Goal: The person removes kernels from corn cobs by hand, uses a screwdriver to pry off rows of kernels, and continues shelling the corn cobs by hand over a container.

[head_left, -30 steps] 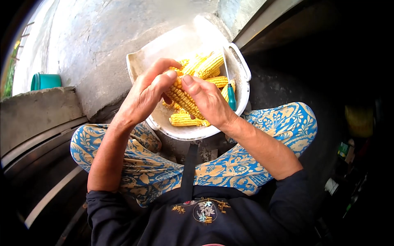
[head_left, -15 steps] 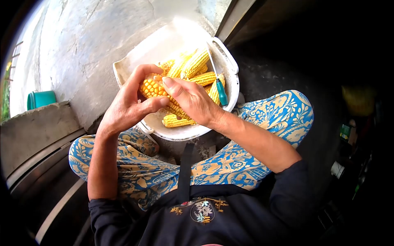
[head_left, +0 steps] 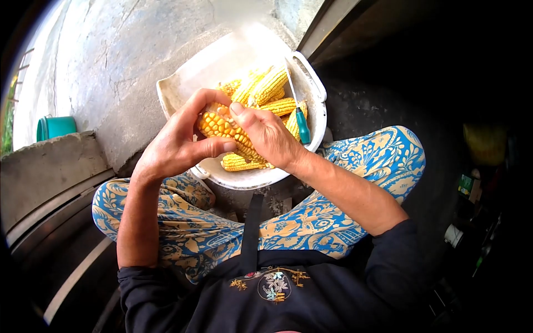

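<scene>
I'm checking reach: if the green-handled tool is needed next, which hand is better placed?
Probably the right hand: the green-handled tool in the white basin lies nearer it; the left hand is farther, beyond the corn cob.

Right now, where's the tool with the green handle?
In the head view, the green-handled tool is in the white tub, along its right side, next to the corn cobs and just beyond the person's right hand.

Over there, bottom centre, a black cloth top (head_left: pixel 222 311) with embroidered floral emblem (head_left: pixel 275 286); higher, blue-and-cream floral trousers (head_left: pixel 388 150) and a flat black strap (head_left: pixel 252 227).
</scene>
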`<state>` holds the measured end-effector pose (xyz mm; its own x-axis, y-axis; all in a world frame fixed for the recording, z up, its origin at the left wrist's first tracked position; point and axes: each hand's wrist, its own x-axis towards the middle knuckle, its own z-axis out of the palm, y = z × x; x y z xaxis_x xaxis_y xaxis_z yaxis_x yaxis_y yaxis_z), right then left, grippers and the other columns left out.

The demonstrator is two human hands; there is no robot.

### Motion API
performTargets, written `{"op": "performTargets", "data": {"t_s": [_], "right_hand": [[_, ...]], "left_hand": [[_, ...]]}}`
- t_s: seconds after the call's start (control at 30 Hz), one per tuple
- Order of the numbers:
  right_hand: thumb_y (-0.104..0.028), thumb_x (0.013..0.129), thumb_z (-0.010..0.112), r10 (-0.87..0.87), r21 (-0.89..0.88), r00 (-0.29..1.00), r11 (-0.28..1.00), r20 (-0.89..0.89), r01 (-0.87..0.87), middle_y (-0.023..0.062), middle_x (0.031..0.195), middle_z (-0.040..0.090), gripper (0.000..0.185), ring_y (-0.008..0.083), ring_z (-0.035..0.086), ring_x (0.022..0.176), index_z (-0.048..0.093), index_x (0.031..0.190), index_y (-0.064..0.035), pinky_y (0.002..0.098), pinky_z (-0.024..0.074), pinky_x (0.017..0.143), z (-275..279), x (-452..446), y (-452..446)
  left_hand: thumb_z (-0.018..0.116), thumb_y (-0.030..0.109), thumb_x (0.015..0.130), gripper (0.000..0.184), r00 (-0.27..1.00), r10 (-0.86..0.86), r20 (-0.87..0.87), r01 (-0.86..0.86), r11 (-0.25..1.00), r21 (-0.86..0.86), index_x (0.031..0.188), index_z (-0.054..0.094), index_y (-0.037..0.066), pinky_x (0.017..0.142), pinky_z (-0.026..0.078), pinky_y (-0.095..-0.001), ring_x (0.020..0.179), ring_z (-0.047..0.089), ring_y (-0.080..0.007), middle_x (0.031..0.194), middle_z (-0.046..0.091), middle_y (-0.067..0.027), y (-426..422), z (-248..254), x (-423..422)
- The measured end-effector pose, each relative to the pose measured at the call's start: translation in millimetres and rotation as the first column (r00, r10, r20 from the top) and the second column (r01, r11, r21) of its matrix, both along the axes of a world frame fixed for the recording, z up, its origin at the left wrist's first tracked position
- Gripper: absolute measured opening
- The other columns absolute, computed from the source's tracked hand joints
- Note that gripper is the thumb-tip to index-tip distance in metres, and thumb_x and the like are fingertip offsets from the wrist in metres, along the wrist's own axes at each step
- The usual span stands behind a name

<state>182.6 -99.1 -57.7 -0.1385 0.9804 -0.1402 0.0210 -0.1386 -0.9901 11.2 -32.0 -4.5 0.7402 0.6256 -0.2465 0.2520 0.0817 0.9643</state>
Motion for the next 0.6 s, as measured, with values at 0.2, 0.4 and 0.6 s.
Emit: {"op": "performTargets", "data": {"t_s": [0.2, 0.4, 0.6], "right_hand": [[-0.046, 0.097, 0.037, -0.006, -0.026, 0.981, 1.000, -0.195, 0.001, 0.0118, 0.085, 0.063, 0.054, 0.0167, 0.060, 0.083, 0.058, 0.105, 0.0038, 0.0292, 0.0466, 0.072, 1, -3, 2], [-0.050, 0.093, 0.043, 0.087, -0.053, 0.994, 0.994, -0.069, -0.091, 0.0127, 0.082, 0.061, 0.054, 0.0176, 0.060, 0.079, 0.055, 0.094, 0.0028, 0.0305, 0.0464, 0.067, 7, 0, 2], [-0.046, 0.094, 0.044, 0.057, -0.001, 0.998, 0.998, -0.032, -0.057, 0.0143, 0.074, 0.059, 0.050, 0.0182, 0.060, 0.074, 0.055, 0.089, 0.0034, 0.0326, 0.0458, 0.064, 13, 1, 0]], "left_hand": [[0.076, 0.023, 0.076, 0.058, 0.998, -0.050, 0.042, 0.047, 0.996, 0.073, 0.120, 0.044, 0.004, 0.079, 0.044, -0.0250, 0.091, 0.049, -0.0102, 0.098, 0.051, -0.0025, 4, -6, -5], [0.078, 0.026, 0.073, 0.059, 1.000, 0.025, -0.018, -0.027, 0.997, -0.072, 0.117, 0.046, 0.004, 0.084, 0.043, -0.0242, 0.096, 0.050, -0.0111, 0.102, 0.051, -0.0027, 8, 0, -7], [0.078, 0.025, 0.074, 0.057, 0.998, 0.041, 0.040, -0.036, 0.991, -0.131, 0.117, 0.046, 0.004, 0.084, 0.043, -0.0235, 0.095, 0.050, -0.0109, 0.102, 0.051, -0.0027, 8, -1, -7]]}}
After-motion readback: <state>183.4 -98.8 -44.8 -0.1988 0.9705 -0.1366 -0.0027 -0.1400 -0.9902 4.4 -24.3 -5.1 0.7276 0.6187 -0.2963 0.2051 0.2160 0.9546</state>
